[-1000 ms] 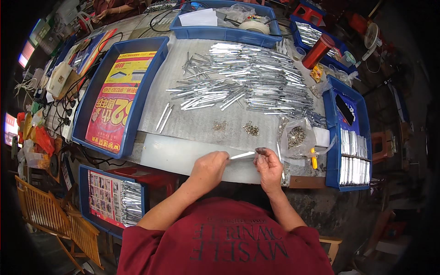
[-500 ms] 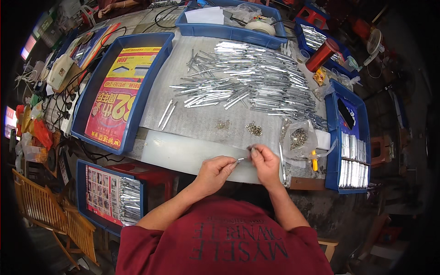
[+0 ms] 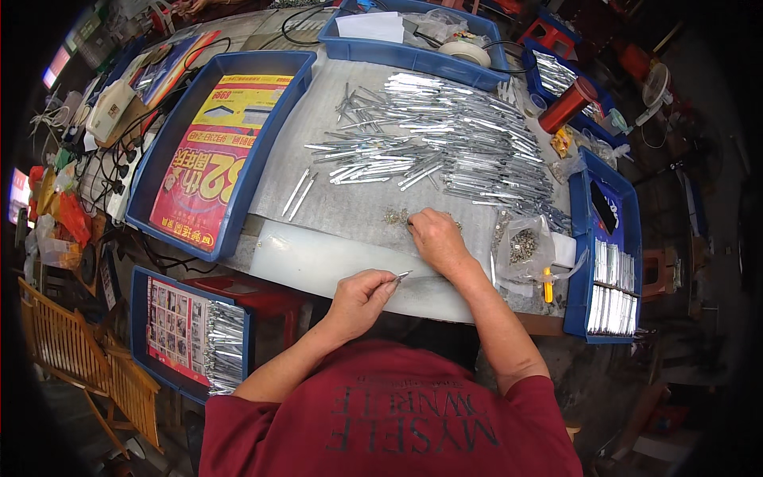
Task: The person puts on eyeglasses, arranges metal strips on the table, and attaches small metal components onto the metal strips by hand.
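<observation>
My left hand [image 3: 359, 300] is closed in a pinch over the near edge of a pale sheet [image 3: 334, 258]. A thin silvery metal strip [image 3: 404, 275] pokes out past its thumb and fingertip; the rest is hidden in the hand. Further forward, my right hand [image 3: 439, 242] reaches over the small metal parts [image 3: 393, 215] on the table, its fingers drawn together at the tips. What they pinch, if anything, is too small to make out. Beyond it lies a big heap of flat metal strips [image 3: 485, 151], with two loose strips [image 3: 300, 195] to the left.
A blue tray [image 3: 218, 254] lined with printed paper stands at left, another blue tray [image 3: 330, 49] at the far side. To the right are a bag of small parts [image 3: 523, 245], a yellow-handled tool [image 3: 548, 285], a red cylinder [image 3: 567, 105] and a blue tray of strips [image 3: 582, 262].
My right hand has left my left hand's side and moved forward to the small parts. The left hand keeps its strip and has shifted slightly. The whole view has moved a little.
</observation>
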A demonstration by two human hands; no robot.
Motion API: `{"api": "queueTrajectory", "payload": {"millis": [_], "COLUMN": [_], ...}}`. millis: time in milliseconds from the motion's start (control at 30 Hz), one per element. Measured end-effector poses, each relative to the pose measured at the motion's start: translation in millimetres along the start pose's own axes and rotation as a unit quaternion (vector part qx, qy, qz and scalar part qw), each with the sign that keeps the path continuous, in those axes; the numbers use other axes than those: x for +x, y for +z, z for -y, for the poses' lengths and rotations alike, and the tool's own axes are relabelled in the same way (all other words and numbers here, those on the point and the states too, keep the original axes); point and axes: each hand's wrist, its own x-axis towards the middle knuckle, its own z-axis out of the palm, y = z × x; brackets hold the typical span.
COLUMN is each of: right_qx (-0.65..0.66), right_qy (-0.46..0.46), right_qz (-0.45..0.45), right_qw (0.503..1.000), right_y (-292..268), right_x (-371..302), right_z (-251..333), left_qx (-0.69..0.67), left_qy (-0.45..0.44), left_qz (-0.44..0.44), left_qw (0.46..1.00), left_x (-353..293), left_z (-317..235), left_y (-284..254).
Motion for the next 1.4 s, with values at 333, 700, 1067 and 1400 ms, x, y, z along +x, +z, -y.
{"api": "queueTrajectory", "payload": {"millis": [333,700,1067,1400], "right_qx": [-0.089,0.194,0.409,0.388], "right_qy": [-0.060,0.169,0.269,0.279], "right_qz": [0.062,0.006,-0.015,-0.043], "right_qw": [0.992,0.966,0.872,0.877], "right_y": [0,-28,-21,-21], "right_x": [9,-21,-48,-49], "right_z": [3,31,53,58], "left_qx": [-0.001,-0.117,-0.187,-0.118], "left_qy": [-0.006,-0.073,-0.111,-0.065], "left_qz": [-0.023,-0.043,-0.019,-0.040], "left_qw": [1.000,0.989,0.976,0.990], "left_x": [3,9,14,13], "left_z": [6,6,-3,-2], "left_y": [1,4,13,18]}}
